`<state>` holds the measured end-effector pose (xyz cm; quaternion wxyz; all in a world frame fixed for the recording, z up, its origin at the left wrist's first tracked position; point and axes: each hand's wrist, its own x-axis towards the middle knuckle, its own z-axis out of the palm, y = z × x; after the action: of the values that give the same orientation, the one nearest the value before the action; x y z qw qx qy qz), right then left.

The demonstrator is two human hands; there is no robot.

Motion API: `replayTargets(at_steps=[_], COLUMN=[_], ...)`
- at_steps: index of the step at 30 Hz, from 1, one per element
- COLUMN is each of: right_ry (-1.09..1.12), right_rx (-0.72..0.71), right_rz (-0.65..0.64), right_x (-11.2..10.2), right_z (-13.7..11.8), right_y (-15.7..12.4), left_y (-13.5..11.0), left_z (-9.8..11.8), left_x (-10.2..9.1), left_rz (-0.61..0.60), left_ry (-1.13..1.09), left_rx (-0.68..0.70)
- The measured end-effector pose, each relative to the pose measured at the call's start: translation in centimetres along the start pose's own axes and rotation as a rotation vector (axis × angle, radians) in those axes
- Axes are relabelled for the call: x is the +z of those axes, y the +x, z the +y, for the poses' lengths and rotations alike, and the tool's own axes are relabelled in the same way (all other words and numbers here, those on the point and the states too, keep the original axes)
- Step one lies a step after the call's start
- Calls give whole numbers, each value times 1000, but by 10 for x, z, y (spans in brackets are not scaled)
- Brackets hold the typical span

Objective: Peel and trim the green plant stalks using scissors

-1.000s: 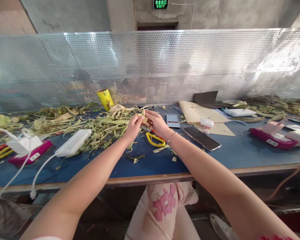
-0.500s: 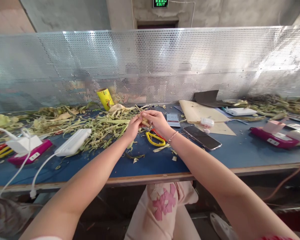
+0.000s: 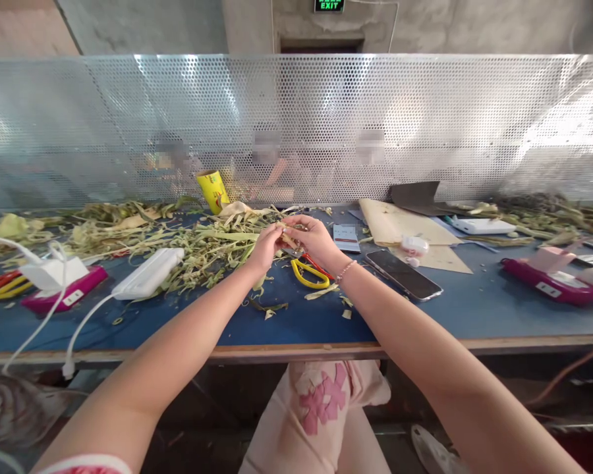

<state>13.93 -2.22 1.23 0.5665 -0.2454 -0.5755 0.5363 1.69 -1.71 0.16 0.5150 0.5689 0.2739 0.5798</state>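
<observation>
My left hand [image 3: 267, 247] and my right hand [image 3: 312, 237] meet over the table, fingertips close together. Both are closed around a small pale tan plant piece [image 3: 290, 243], mostly covered by the fingers; its exact kind cannot be made out. Dried green-yellow plant stalks and leaves [image 3: 217, 247] lie in a heap at my left hand. Scissors with yellow and red handles [image 3: 310, 275] rest just below my right hand, their blades hidden. A bracelet circles my right wrist.
A black phone [image 3: 404, 274], an earbud case [image 3: 415, 245] and brown paper [image 3: 395, 224] lie to the right. Purple power strips [image 3: 548, 284] and a white power bank [image 3: 148, 273] with cables flank the work area. A yellow tube [image 3: 212, 191] stands before the perforated metal screen [image 3: 316, 99].
The view has shifted slightly, so the table things appear a little farther right. My right fingers have changed their pose a little around the small piece; both hands remain together.
</observation>
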Motion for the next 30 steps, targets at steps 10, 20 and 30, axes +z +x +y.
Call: replayTargets(at_steps=[10,20,30], right_ry=[-120,-273,-325], right_rx=[14,-57,-73], right_rz=[26,130,141], right_x=[-4,0,-5], right_z=[-1,-3,10], right_y=[1,1,7], left_y=[-7,-6,-6], left_z=[7,0,10], left_x=[3,6,13], left_rz=[0,31,248], left_ry=[218,197,-17], left_rx=[80,131,2])
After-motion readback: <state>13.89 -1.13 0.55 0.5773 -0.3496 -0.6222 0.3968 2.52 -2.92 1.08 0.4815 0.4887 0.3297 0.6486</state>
